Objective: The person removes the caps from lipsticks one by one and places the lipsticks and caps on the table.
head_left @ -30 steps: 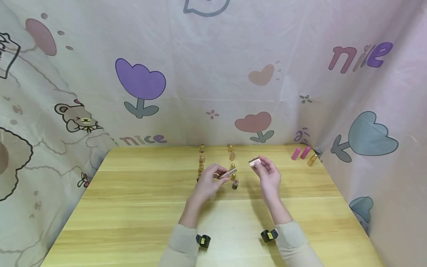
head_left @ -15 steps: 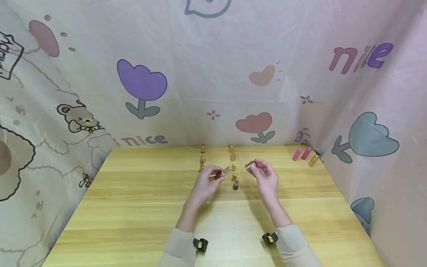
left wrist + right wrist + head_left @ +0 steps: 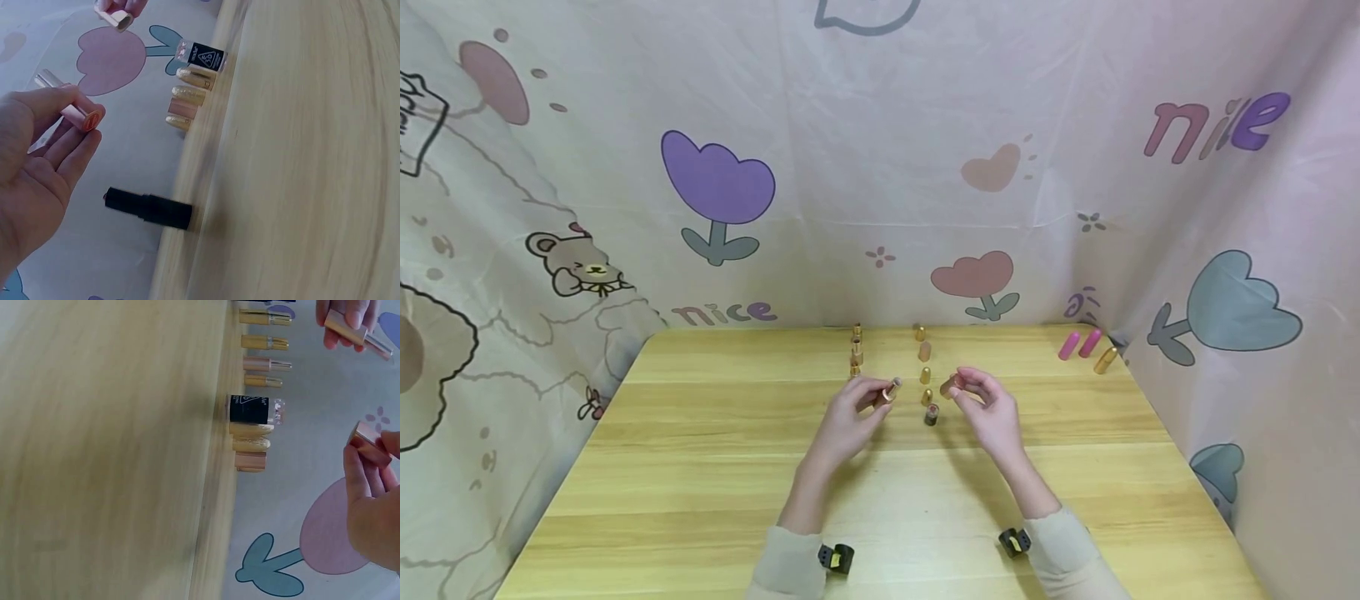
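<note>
Above the middle of the table [image 3: 715,467], my left hand [image 3: 841,427] pinches a rose-gold lipstick base [image 3: 80,116] by its lower body, its silver inner barrel pointing up and to the right. My right hand [image 3: 992,417] holds the matching rose-gold lipstick cap [image 3: 370,445] between thumb and fingers, tilted, with its opening out of sight in the head view. A gap separates base and cap. Between the hands stands a row of caps, including gold rounded caps [image 3: 926,376], a rose-gold cap [image 3: 924,352] and a black cap with a clear top [image 3: 203,56].
Left of that row, uncapped lipstick bases [image 3: 857,352] stand in a line, partly hidden behind my left hand; a black base [image 3: 148,208] is among them. Two pink lipsticks [image 3: 1069,346] and a gold one [image 3: 1105,360] stand at the back right, near the curtain [image 3: 880,167].
My left hand has drawn left and tilted the lipstick base more upright. My right hand has come left and lower with the cap, which has turned steeper. The standing pieces have stayed put.
</note>
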Tool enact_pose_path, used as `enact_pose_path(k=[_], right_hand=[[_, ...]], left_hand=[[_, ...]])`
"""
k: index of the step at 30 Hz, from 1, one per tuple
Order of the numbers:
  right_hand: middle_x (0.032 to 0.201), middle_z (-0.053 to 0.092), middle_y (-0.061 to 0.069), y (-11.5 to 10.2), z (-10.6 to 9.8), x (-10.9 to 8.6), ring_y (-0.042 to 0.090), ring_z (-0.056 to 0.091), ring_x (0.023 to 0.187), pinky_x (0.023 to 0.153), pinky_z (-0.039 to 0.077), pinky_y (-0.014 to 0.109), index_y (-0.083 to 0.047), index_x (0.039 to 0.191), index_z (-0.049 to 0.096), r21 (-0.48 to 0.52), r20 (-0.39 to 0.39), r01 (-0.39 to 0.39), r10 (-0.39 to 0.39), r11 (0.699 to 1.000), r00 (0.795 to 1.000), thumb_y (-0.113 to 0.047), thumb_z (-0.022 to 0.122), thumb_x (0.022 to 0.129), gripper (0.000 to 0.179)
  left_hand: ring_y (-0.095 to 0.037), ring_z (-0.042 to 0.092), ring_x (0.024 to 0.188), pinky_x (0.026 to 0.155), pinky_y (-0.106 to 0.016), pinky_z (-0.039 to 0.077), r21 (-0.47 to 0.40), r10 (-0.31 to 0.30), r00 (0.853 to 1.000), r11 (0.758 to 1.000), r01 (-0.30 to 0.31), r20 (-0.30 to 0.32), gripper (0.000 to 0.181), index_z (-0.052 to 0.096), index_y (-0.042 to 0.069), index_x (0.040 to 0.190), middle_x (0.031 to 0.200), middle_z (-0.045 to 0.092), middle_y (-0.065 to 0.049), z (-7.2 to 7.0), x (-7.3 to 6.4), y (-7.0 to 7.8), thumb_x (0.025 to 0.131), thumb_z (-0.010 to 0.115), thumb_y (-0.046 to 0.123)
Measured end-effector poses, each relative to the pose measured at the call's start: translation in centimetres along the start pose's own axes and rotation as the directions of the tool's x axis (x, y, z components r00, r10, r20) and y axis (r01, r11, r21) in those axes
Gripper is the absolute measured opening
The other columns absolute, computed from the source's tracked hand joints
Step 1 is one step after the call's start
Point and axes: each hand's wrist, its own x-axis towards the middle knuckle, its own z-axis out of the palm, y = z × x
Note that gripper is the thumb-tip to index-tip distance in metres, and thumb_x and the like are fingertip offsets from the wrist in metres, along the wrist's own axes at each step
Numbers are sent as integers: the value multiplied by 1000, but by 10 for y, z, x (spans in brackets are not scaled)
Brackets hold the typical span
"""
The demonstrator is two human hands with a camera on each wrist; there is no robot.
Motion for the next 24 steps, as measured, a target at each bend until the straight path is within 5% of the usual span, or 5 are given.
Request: enact_pose_path(k=[10, 16, 24], right_hand=[[122, 74, 24, 6, -1, -5, 21, 73, 113, 98, 62, 22, 5, 127, 70, -138, 132, 46, -28, 989, 991, 4, 79, 92, 36], [118, 75, 22, 10, -3, -8, 34, 73, 114, 98, 65, 29, 4, 121, 73, -213, 225, 98, -49, 972, 973, 4, 80, 91, 31], [122, 76, 20, 12, -4, -10, 32, 76, 109, 94, 66, 27, 3, 117, 73, -304, 358, 118, -1, 945, 934, 5, 81, 89, 29]], left_hand=[[-24, 72, 107, 98, -49, 64, 119, -29, 1000, 993, 27, 11, 36, 73, 8, 127, 118, 75, -6, -21, -16, 0, 93, 79, 1], [-23, 71, 101, 93, -46, 65, 180, -79, 996, 981, 70, 45, 33, 73, 7, 124, 109, 75, -3, -30, -23, -4, 91, 81, 4], [-21, 72, 102, 91, -34, 64, 256, -162, 981, 958, 130, 107, 31, 72, 4, 119, 110, 75, -4, -38, -25, -11, 89, 82, 1]])
